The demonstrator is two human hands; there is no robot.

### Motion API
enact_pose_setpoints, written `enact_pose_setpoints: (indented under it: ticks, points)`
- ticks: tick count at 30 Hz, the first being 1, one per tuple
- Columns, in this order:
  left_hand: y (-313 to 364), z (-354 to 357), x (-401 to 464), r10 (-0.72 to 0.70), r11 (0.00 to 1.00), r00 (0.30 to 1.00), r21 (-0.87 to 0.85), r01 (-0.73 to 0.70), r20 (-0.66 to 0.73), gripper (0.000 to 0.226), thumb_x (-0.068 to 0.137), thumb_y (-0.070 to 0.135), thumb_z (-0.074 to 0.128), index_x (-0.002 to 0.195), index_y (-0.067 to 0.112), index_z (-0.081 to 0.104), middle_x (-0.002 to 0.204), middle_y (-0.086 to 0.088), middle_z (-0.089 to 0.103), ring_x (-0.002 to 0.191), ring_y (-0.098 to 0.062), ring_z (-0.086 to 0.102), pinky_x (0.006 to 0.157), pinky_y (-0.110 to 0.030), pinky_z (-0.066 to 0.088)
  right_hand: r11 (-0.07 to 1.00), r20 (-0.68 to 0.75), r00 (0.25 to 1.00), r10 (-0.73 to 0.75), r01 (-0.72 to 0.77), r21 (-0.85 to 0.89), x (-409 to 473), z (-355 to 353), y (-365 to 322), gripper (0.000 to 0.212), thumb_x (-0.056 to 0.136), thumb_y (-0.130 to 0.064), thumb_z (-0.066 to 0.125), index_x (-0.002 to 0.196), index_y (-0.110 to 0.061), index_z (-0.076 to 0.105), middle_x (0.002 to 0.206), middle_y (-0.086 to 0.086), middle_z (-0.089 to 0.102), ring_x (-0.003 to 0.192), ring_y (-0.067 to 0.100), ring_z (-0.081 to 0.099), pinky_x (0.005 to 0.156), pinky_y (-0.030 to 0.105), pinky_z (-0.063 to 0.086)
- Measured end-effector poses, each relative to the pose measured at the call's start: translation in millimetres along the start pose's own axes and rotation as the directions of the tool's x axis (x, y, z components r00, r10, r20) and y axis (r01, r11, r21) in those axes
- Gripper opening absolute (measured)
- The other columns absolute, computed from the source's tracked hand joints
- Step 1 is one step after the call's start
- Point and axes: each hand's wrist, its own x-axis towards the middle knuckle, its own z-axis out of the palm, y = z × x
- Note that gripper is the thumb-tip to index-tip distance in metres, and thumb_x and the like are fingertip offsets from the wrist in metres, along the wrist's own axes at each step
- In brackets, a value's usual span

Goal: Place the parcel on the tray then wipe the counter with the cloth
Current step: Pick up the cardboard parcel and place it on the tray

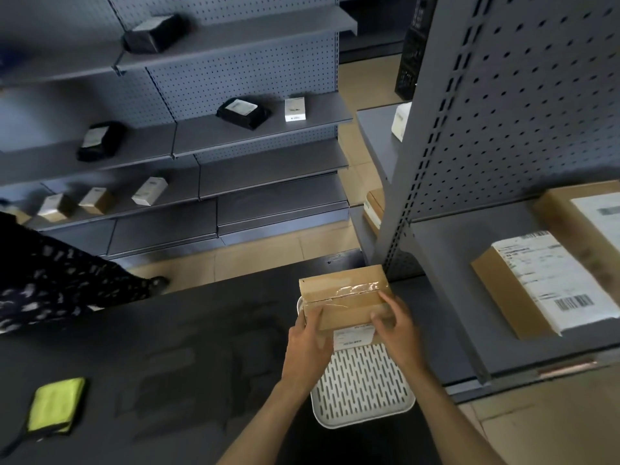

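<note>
Both hands were on the parcel (345,297): the left hand (308,344) gripped its near left corner with the thumb on top, and the right hand (397,327) clasped the near right side, fingers curled over the top face. That brown cardboard box, taped across with clear tape and bearing a white label on its near end, was over the far end of the white slotted tray (362,391); whether it already rested on the tray or was just above it, I could not tell. The tray lay on the dark counter (167,347), close to its right end. Far off to the left on the same counter lay a folded yellow-green cloth (55,404), well apart from the tray. Grey shelves (446,263) to the right carried other labelled cardboard boxes (543,283), and more small packages sat on the shelving across the aisle. Someone in a dark patterned garment (50,280) stood at the left.
</note>
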Motion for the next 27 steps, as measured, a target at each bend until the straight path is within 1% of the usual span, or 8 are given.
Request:
enact_pose_setpoints:
  ticks: [3,8,12,15,19,21,25,27]
  points:
    - [-1,-4,-5,-0.026,1.0,1.0,0.006,0.026,-0.013,0.069,0.084,0.064,0.061,0.144,0.049,0.029,0.157,0.011,0.032,0.126,-0.022,0.05,0.103,-0.046,0.052,1.0,0.034,0.999,-0.016,0.016,0.001,2,5,1,0.052,0.099,-0.033,0.067,0.149,-0.039,0.052,0.156,-0.017,0.043,0.133,0.009,0.05,0.104,0.031,0.047]
    - [-6,-7,-5,-0.055,0.998,0.998,0.006,0.055,0.0,0.065,0.09,0.049,0.066,0.142,0.052,0.027,0.158,0.014,0.028,0.135,-0.024,0.045,0.105,-0.053,0.051,1.0,0.054,0.998,-0.03,0.031,-0.007,2,11,4,0.051,0.099,-0.039,0.065,0.147,-0.047,0.048,0.149,-0.031,0.035,0.135,0.009,0.05,0.109,0.042,0.051]
    - [-11,-9,-6,-0.074,0.995,0.996,0.073,0.069,0.057,0.07,0.089,0.052,0.066,0.143,0.053,0.022,0.16,0.01,0.025,0.134,-0.026,0.047,0.099,-0.051,0.055,1.0,0.051,0.998,-0.025,0.026,-0.01,1,12,6,0.052,0.1,-0.038,0.064,0.148,-0.047,0.046,0.155,-0.023,0.037,0.133,0.008,0.05,0.108,0.04,0.051]
    - [-15,-17,-10,-0.085,0.972,0.989,0.228,0.055,0.123,0.078,0.09,0.056,0.06,0.151,0.047,0.013,0.166,0.002,0.019,0.139,-0.029,0.04,0.106,-0.051,0.049,0.999,0.072,0.997,-0.019,0.022,-0.05,-1,13,7,0.054,0.101,-0.04,0.062,0.149,-0.05,0.04,0.158,-0.016,0.034,0.137,0.014,0.047,0.108,0.041,0.048]
    - [-20,-35,-15,-0.063,0.922,0.983,0.386,-0.008,0.171,0.081,0.095,0.053,0.054,0.158,0.039,0.006,0.168,-0.003,0.015,0.146,-0.03,0.029,0.111,-0.051,0.04,0.979,0.056,0.998,-0.028,0.039,-0.2,-9,17,6,0.056,0.102,-0.042,0.059,0.155,-0.038,0.039,0.166,-0.009,0.022,0.147,0.024,0.036,0.117,0.05,0.04]
    - [-24,-45,-18,-0.059,0.902,0.985,0.431,-0.017,0.163,0.077,0.096,0.05,0.053,0.159,0.036,0.011,0.168,-0.005,0.017,0.15,-0.03,0.025,0.114,-0.052,0.038,0.948,0.022,0.998,-0.065,0.069,-0.31,-15,19,1,0.055,0.102,-0.039,0.06,0.154,-0.03,0.044,0.169,-0.003,0.021,0.15,0.028,0.029,0.119,0.052,0.037]
    - [-47,-71,-30,-0.046,0.868,0.987,0.495,-0.036,0.152,0.069,0.097,0.042,0.056,0.157,0.035,0.022,0.167,-0.003,0.024,0.151,-0.026,0.025,0.116,-0.049,0.038,0.847,0.044,0.989,-0.14,0.143,-0.512,-31,29,-17,0.053,0.103,-0.035,0.058,0.154,-0.027,0.046,0.168,-0.001,0.024,0.149,0.026,0.027,0.118,0.051,0.039]
    - [-64,-86,-42,-0.037,0.855,0.989,0.517,-0.045,0.147,0.068,0.097,0.041,0.056,0.157,0.034,0.024,0.165,-0.002,0.026,0.15,-0.024,0.027,0.115,-0.047,0.039,0.799,0.046,0.987,-0.154,0.152,-0.582,-41,40,-30,0.052,0.103,-0.035,0.057,0.154,-0.027,0.046,0.164,0.002,0.032,0.15,0.028,0.028,0.117,0.052,0.038]
